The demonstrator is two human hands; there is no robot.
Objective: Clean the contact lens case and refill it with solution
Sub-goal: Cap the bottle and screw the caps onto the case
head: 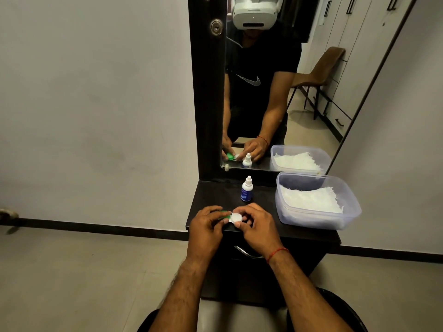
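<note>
A small contact lens case (233,218) with one green cap and one white cap lies near the front edge of the dark dresser top (263,209). My left hand (207,227) grips the green-capped end, its fingers hiding most of that cap. My right hand (257,224) pinches the white cap from the right side. Just behind the hands a small white solution bottle (247,189) with a blue label stands upright, capped.
A clear plastic tub (316,202) holding white tissue sits at the right of the dresser top. A tall mirror (275,80) rises behind, reflecting the hands, bottle and tub. A metal drawer handle (247,254) sits below the front edge.
</note>
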